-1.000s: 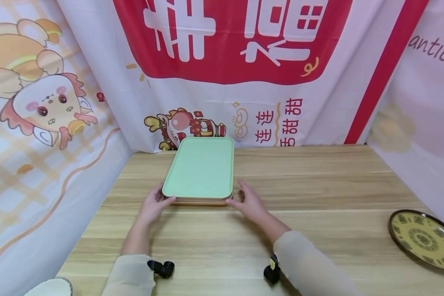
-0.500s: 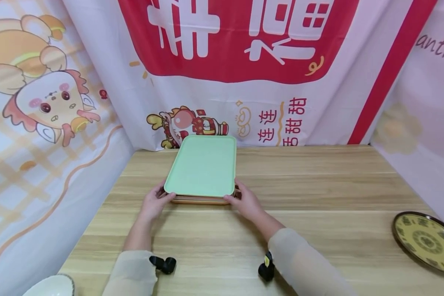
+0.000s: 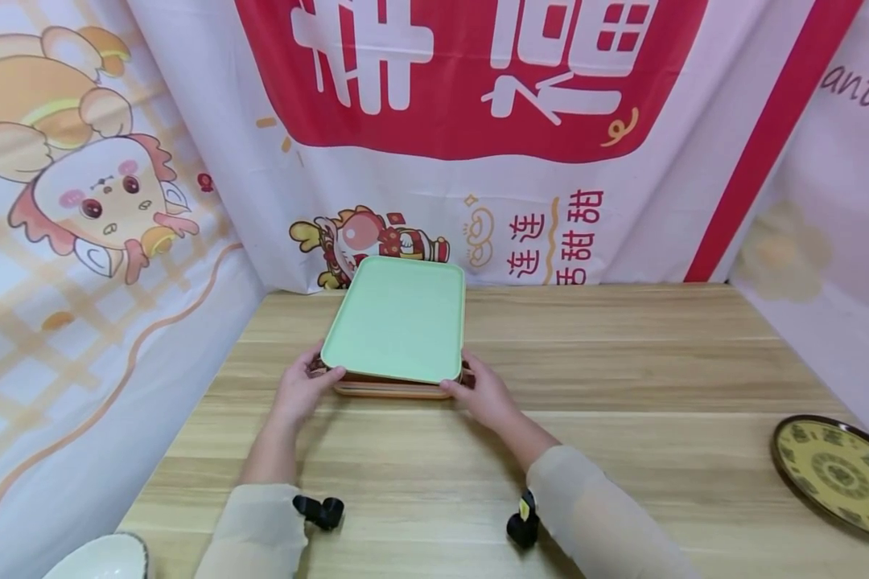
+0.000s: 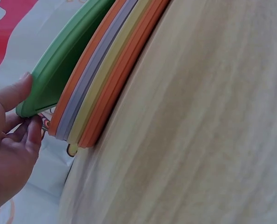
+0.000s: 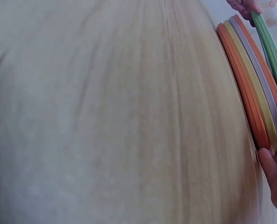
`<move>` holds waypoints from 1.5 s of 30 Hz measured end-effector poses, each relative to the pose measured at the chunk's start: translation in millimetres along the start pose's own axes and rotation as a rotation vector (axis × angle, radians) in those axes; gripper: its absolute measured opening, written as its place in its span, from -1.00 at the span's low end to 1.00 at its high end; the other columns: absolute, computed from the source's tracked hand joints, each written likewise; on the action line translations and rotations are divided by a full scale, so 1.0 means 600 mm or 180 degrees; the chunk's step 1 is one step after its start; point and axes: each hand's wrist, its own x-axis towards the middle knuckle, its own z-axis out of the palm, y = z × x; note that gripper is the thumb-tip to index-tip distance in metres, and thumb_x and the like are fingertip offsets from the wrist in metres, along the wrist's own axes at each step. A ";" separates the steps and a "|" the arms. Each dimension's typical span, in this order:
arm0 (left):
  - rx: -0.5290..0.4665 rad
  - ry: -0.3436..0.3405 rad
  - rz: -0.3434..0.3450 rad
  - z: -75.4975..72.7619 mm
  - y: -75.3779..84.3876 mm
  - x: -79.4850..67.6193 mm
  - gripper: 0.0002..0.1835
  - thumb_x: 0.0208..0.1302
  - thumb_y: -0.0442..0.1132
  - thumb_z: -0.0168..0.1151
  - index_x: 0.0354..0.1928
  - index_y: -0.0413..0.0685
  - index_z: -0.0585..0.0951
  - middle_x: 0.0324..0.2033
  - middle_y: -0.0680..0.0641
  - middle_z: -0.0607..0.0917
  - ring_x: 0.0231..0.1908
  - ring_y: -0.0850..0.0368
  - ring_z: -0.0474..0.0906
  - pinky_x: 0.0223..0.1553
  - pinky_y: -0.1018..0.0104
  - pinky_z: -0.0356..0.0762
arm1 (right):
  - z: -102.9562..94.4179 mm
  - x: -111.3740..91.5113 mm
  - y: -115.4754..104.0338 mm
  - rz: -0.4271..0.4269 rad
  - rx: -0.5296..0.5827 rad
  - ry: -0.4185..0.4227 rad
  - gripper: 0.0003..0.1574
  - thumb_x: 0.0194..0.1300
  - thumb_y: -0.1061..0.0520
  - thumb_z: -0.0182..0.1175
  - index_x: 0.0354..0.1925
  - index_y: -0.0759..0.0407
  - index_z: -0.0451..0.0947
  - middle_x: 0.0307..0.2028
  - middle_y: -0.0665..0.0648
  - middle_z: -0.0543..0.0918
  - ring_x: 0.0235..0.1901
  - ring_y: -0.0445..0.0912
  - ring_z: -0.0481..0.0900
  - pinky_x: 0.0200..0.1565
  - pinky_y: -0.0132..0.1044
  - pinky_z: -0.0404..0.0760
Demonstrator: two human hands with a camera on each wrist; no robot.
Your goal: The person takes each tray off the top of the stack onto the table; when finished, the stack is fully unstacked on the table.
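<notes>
A light green rectangular tray (image 3: 398, 322) tops a stack of trays at the back of the table, its near edge raised off the rest. My left hand (image 3: 297, 390) pinches its near left corner, thumb on top and fingers curled below, as the left wrist view shows. At the near right corner, my right hand (image 3: 487, 396) holds the tray with the thumb at its front edge; its other fingers are partly hidden. Beneath lie orange, purple, yellow and darker orange trays (image 4: 89, 88), nested together. A dark wedge of space separates the green tray from them.
A round, patterned yellow plate (image 3: 836, 474) with a dark rim lies at the right table edge. Part of a white bowl (image 3: 105, 559) shows at the bottom left. Printed cloth (image 3: 637, 217) hangs behind the wooden table (image 3: 623, 354) and along both sides.
Both hands have closed in on the green tray's near corners. Its near edge has risen from the stack, opening a gap. The view has shifted slightly.
</notes>
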 end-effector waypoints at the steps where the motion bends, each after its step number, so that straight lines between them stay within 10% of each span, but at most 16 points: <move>1: -0.0090 -0.0014 0.0004 0.001 0.000 0.000 -0.21 0.32 -0.28 0.27 0.51 -0.13 0.13 0.31 -0.32 0.39 -0.04 0.34 0.48 -0.09 0.70 0.56 | 0.000 0.000 0.001 -0.0013 -0.0001 0.0000 -0.04 0.30 0.01 0.30 0.49 0.22 0.10 0.33 0.28 0.45 0.26 0.14 0.49 0.27 -0.04 0.55; 11: -0.1236 -0.0146 -0.0057 0.010 -0.013 0.001 -0.40 0.52 -0.40 -0.17 0.52 -0.25 -0.02 0.38 -0.47 0.22 -0.20 0.38 0.64 0.01 0.44 0.68 | 0.006 -0.001 0.010 -0.0013 0.0132 -0.0002 -0.03 0.27 0.04 0.33 0.49 0.23 0.10 0.31 0.30 0.45 0.27 0.15 0.49 0.26 -0.06 0.56; 22: -0.1781 0.0159 -0.0236 0.003 0.016 -0.010 -0.40 0.47 -0.46 -0.14 0.51 -0.16 0.08 -0.05 0.08 0.63 -0.23 0.32 0.68 -0.08 0.45 0.71 | 0.010 -0.001 0.018 -0.0091 0.0160 0.0038 -0.03 0.23 0.10 0.37 0.47 0.22 0.14 0.22 0.28 0.54 0.20 0.11 0.54 0.25 -0.07 0.57; 31: -0.1975 0.0014 0.0230 -0.086 0.062 -0.019 -0.43 0.46 -0.51 -0.14 0.45 -0.32 0.04 -0.26 0.13 0.76 -0.30 0.25 0.72 -0.14 0.41 0.74 | 0.008 0.001 0.020 -0.0010 0.0011 -0.0027 -0.03 0.26 0.02 0.35 0.48 0.20 0.13 0.26 0.26 0.51 0.19 0.09 0.53 0.24 -0.06 0.58; 45: -0.2443 -0.0156 0.0566 -0.243 0.065 -0.040 -0.57 0.43 -0.57 -0.12 -0.06 -0.03 0.69 -0.24 -0.05 0.78 -0.32 0.08 0.75 -0.26 0.27 0.78 | 0.006 0.003 0.021 -0.0027 -0.0089 0.0027 -0.07 0.26 0.01 0.35 0.46 0.19 0.19 0.17 0.27 0.57 0.15 0.09 0.55 0.23 -0.02 0.57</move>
